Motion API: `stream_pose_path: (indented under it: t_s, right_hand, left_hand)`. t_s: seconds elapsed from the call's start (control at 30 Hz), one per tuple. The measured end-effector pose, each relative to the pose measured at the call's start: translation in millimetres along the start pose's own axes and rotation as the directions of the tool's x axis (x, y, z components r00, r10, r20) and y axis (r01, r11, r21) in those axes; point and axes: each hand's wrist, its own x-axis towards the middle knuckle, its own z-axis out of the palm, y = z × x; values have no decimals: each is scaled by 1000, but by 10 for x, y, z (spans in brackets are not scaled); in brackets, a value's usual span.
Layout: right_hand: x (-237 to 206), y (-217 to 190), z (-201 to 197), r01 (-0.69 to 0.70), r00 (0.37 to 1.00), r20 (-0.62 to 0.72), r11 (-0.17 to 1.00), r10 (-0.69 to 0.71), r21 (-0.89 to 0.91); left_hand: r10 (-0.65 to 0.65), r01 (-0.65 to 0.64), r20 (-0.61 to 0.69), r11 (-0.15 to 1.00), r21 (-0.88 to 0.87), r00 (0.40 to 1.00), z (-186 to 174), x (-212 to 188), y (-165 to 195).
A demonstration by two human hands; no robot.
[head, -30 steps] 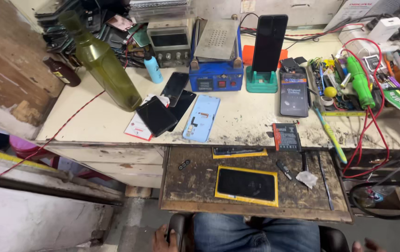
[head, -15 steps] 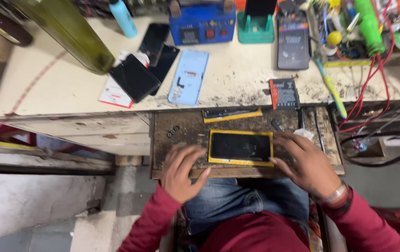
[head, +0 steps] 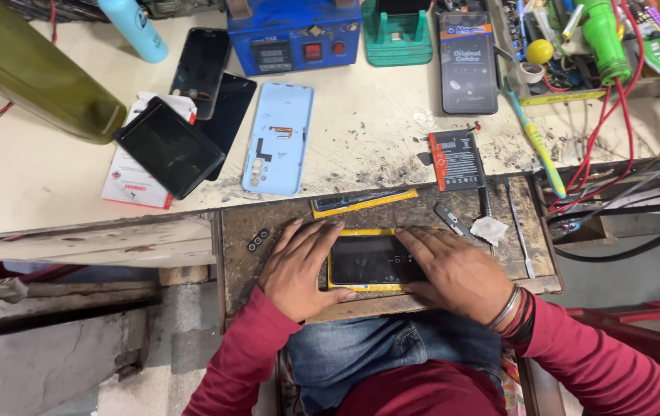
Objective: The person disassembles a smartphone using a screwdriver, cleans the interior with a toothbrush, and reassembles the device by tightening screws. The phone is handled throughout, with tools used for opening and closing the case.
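Since half a second ago both hands have closed in on the phone: they were spread at the tray's front edge, now they bracket the device, and the view has dropped closer.

Left hand (head: pixel 299 266): flat on the worn brown wooden pull-out tray (head: pixel 237 246), thumb hooked along the bottom left corner of the yellow-framed black phone (head: pixel 372 260). Fingers extended, not wrapped; grip is a light pinch or press at the frame edge, not a full clasp.

Right hand (head: pixel 457 273): palm down over the phone's right end, fingers reaching onto the glass. Open hand pressing, nothing enclosed.

The phone lies flat, screen up, at the middle of the tray, well in front of the cream counter (head: pixel 361 131).

Around it:
- thin yellow-edged strip (head: pixel 362 202) at the tray's back edge
- black battery with red stripe (head: pixel 455 159) straddling counter and tray
- small white wad (head: pixel 489 229) just beside the right hand
- light blue phone back cover (head: pixel 278 139) on the counter
- blue box unit with a red switch (head: pixel 293 35) behind that

Judgement: the step in hand looks like squaring or steadying the phone in its yellow frame. A next move would call for one hand pinning it while the other frees up for a tool. Risk: uneven pressure on the glass.
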Motion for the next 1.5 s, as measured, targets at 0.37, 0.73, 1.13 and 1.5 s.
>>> stream_pose_path:
  t_s: [0.37,0.73,1.13,1.5]
  right_hand:
    - [-126,-44,-232,-95,995,15,988,94,120]
    - [-551,218,-953,-217,964,-50,886,260,411]
    - [903,1682,-1412,-637,707,-625,683,331,-358]
    - [1597,1585,-1408,-732,677,-517,409,523,-545]
  left_hand:
    - [-55,55,-12,998,-5,998,-10,-19,32]
    - [-48,48,-6,999,13,999,12,-15,27]
    - [-26,26,-13,1000,-7,1000,12,-30,13]
    - [-7,7,-1,1000,0,1000,19,-21,-57]
